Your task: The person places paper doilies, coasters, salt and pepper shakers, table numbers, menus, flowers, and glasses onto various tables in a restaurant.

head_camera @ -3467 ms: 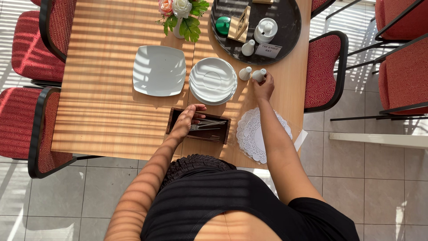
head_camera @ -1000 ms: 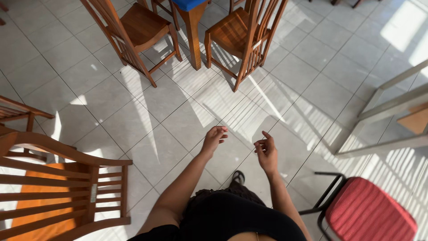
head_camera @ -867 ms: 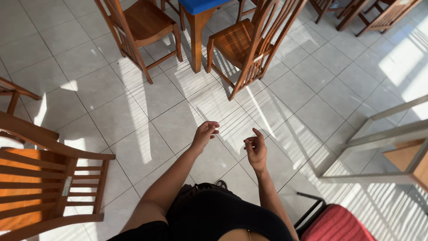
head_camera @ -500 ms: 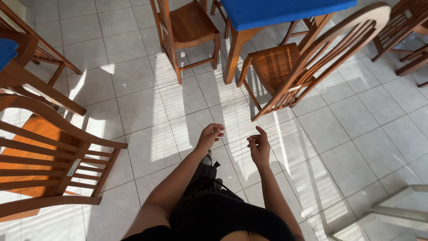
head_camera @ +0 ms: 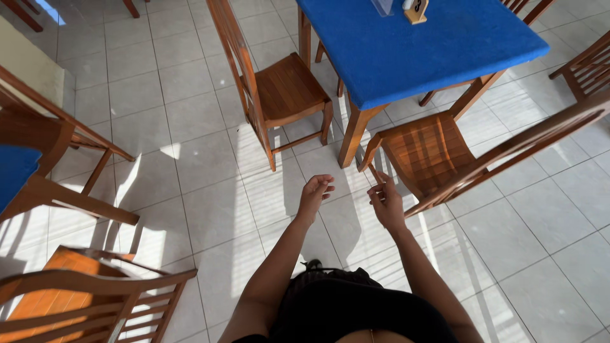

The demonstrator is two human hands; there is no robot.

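Note:
My left hand [head_camera: 316, 194] is raised in front of me, palm up, fingers loosely curled, and it holds nothing. My right hand [head_camera: 386, 202] hovers beside it, a hand's width away, one finger pointing up, also empty. Both hang over the pale tiled floor [head_camera: 210, 209]. Nearest to my right hand is a wooden chair [head_camera: 427, 151] tucked against a blue-topped table [head_camera: 419, 44]. My black top fills the lower middle of the view.
A second wooden chair [head_camera: 284, 92] stands at the table's left side. A small wooden stand [head_camera: 417, 10] sits on the table. Another wooden chair [head_camera: 82, 298] is at lower left, and part of a blue-topped table [head_camera: 14, 173] with more chairs at the left edge.
The view has swung from a set table to a tiled floor. Over the last second the blue table and its chairs have come closer and fuller into view. My hands stay raised and empty.

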